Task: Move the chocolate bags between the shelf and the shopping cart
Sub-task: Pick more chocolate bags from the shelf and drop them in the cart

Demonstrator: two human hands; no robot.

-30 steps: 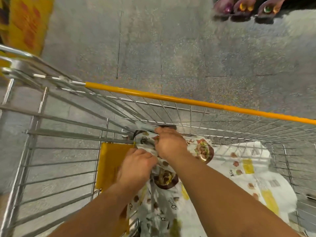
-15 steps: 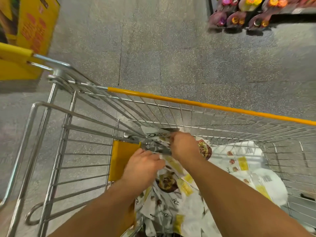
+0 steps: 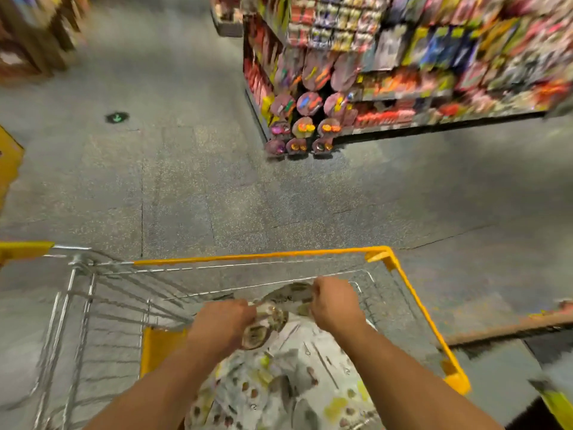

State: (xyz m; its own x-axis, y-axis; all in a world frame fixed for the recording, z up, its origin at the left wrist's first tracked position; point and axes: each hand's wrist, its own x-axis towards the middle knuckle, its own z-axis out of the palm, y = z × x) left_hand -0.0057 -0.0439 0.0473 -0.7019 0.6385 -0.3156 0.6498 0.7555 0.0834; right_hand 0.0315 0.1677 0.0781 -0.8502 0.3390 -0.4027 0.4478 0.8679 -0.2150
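Observation:
Both my hands are inside the wire shopping cart [image 3: 412, 293] with its yellow rim. My left hand [image 3: 224, 324] and my right hand [image 3: 336, 304] each grip one end of a white chocolate bag [image 3: 279, 311] printed with brown pieces, held up between them. Below it, several more white chocolate bags [image 3: 297, 386] lie piled in the cart's basket. The view is blurred by motion. A shelf [image 3: 403, 66] packed with colourful packets stands across the aisle at the upper right.
Grey speckled floor [image 3: 192, 187] lies between the cart and the shelf. A yellow flap [image 3: 158, 346] sits in the cart's child seat at the left. Yellow display pieces [image 3: 9, 156] stand at the left edge, and brown shelving [image 3: 28, 35] at the far upper left.
The view has swung up from the cart to the aisle and shelf. My hands have moved apart and lifted the bag higher in the basket.

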